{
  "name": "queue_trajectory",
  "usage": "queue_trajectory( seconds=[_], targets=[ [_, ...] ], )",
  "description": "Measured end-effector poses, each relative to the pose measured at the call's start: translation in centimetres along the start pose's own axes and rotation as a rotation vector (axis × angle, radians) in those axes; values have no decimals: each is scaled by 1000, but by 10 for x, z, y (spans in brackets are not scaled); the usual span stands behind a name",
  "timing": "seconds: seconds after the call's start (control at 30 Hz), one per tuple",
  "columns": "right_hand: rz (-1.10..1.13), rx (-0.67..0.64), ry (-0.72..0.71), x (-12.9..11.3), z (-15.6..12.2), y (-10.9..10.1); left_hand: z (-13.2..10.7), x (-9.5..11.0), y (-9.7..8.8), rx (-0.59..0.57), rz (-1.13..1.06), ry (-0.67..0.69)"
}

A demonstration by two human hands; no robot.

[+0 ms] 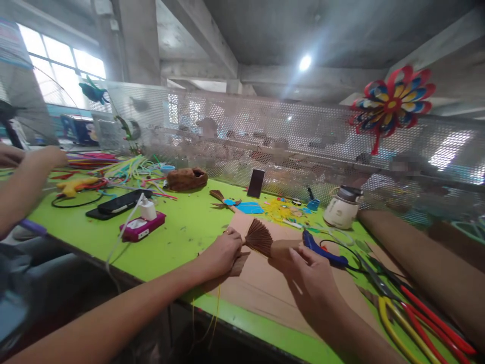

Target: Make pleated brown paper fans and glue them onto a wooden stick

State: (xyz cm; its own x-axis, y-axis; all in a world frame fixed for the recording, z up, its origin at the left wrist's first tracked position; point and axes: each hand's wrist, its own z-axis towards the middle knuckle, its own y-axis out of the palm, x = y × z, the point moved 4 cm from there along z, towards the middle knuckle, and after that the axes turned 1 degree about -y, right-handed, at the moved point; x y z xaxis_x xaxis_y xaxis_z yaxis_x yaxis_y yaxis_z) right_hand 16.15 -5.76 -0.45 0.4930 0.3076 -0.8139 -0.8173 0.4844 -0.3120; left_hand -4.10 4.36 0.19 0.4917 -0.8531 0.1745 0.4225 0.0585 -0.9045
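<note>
Head camera view, looking down at a bright green surface [178, 237] cluttered with craft supplies. Two bare hands meet near the middle, above a flat cardboard sheet [261, 293] that lies on the near edge.

The left hand [223, 251] has its grip closed on the narrow end of a brown pleated paper fan [259, 236]. The fan spreads to the right and sits just above the cardboard, between the two hands. The right hand [311, 275] has a narrow grip, thumb and fingers pinched on a brown paper piece [283, 250] touching the fan's wide edge. Whether that piece is joined to the fan cannot be told.

Just right of the right hand, a blue glue gun [323, 251] lies on the surface. Further right are tools with red and yellow handles [413, 316] and a long cardboard roll [428, 275]. Beyond the glue gun stands a cream pot with a dark lid [343, 208].

Far behind the fan, a dark phone [256, 183] leans upright against a perforated metal screen [235, 131]. A red, blue and yellow pinwheel [392, 103] hangs on the screen at the upper right.

To the left lie a pink box [143, 227] with a white charger [148, 209] on it, a black phone [120, 202] and a brown pouch [186, 178]. At the far left, another person's arm [25, 179] rests near coloured strips [125, 169].
</note>
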Motion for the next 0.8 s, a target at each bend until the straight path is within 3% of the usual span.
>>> queue_trajectory(
  seconds=[0.2, 0.4, 0.57, 0.67, 0.8],
  targets=[
    [-38, 19, 124, 5, -3, -11, -2, -28, -8, 71, 54, -172],
    [-8, 17, 109, 1, -4, -11, 9, -72, -20, 57, 55, -477],
    [75, 52, 87, 1, -7, -11, 18, -78, -19, 44, -121, -648],
    [85, 56, 79, -1, -8, -13, 20, -76, -24, 134, -266, -702],
    [64, 72, 53, -6, -6, -16, 15, -85, -40, 344, -475, -782]
  ],
)
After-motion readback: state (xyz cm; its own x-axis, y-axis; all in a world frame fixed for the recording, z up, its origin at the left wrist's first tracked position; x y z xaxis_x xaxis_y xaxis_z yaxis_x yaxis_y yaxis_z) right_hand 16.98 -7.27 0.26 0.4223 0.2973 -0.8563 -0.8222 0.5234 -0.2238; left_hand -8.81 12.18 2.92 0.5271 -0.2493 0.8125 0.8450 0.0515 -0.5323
